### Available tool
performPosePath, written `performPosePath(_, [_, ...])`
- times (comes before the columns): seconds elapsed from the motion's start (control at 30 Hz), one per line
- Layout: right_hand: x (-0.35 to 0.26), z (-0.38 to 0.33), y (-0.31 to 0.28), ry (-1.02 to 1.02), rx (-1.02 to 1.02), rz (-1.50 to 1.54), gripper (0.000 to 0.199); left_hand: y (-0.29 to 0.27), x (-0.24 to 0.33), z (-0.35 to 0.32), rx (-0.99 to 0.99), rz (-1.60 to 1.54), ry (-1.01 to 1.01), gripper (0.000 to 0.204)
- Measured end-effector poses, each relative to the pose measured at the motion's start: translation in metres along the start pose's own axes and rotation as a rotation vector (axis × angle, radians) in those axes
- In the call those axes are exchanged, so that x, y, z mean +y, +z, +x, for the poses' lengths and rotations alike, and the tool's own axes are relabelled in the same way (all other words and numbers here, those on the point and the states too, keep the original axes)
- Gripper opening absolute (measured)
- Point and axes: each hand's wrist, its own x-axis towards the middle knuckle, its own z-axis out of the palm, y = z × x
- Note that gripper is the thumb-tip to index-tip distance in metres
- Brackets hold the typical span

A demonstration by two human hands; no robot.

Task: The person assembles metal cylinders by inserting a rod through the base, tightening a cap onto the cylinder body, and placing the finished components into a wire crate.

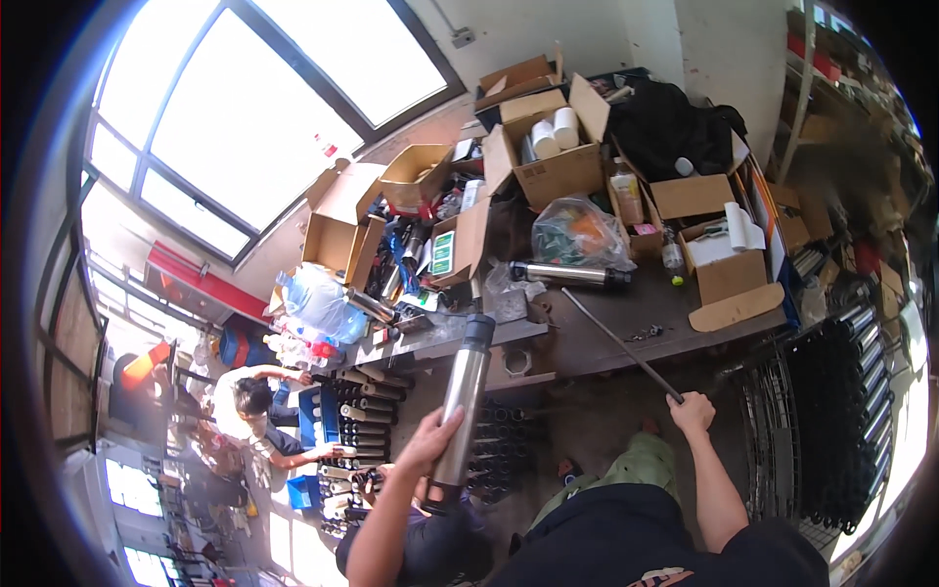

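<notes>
1. Head view: left hand (430, 442), grip wrapped around a steel cylinder (462, 401), long axis near upright, black cap toward the desk (626, 328).
2. Right hand (693, 411), grip closed on the near end of a thin metal rod (616, 342) slanting up-left over the desk.
3. Second steel cylinder (567, 274) lies crosswise on the desk beyond the rod tip, nearer the right hand.

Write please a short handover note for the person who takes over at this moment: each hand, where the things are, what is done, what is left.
Left hand: closed around the steel cylinder, held upright off the workbench, black cap on top.
Right hand: grip on the near end of the thin metal rod; the rod slants up over the bench, its far end near a second steel cylinder lying there on its side.
Done: one cylinder lifted, rod in hand.
Left: rod and held cylinder are apart, nothing joined yet. Racks of dark tubes stand at the right. Another person works at lower left.
</notes>
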Motion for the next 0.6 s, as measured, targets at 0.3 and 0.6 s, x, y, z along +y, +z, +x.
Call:
performPosePath(0.3, [-0.065, 0.068, 0.119, 0.107, -0.197, 0.252, 0.055, 0.102, -0.032, 0.009, -0.626, -1.525, 0.075, 0.088])
performPosePath(0.6, [-0.033, 0.0, 0.122, -0.025, -0.209, -0.013, 0.071, 0.071, 0.015, -0.002, -0.434, -1.311, 0.026, 0.081])
